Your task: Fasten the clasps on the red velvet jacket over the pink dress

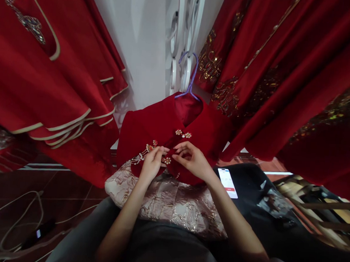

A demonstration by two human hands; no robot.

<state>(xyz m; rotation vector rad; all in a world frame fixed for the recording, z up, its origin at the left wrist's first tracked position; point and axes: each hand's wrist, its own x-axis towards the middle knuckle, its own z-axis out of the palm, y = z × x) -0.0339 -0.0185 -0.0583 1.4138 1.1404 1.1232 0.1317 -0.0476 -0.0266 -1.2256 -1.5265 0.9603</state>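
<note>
Held both hands close together over the front of a red jacket [145,125], directly beneath them and partly over a pale patterned cushion [184,212]. Rested the left hand [153,160] on it, fingers close together, just beside a lower beaded clasp [166,161]. Curled the fingers of the right hand [195,160] loosely, thumb and forefinger slightly apart, facing the left fingertips. Could not tell of any cloth or thread gripped by either hand. Had an upper beaded clasp [183,134] just beyond the right fingertips, and a tasselled ornament [150,147] beside the left hand. Had a purple hanger [193,77] in the jacket's neck, farther beyond both hands. Had a lit phone [227,183] right of the right hand, on a black surface [246,175], near a crumpled plastic packet [274,204]. Had red dresses [48,75] hanging on either side beyond the hands, and a white cable [42,210] far left of the left hand.
</note>
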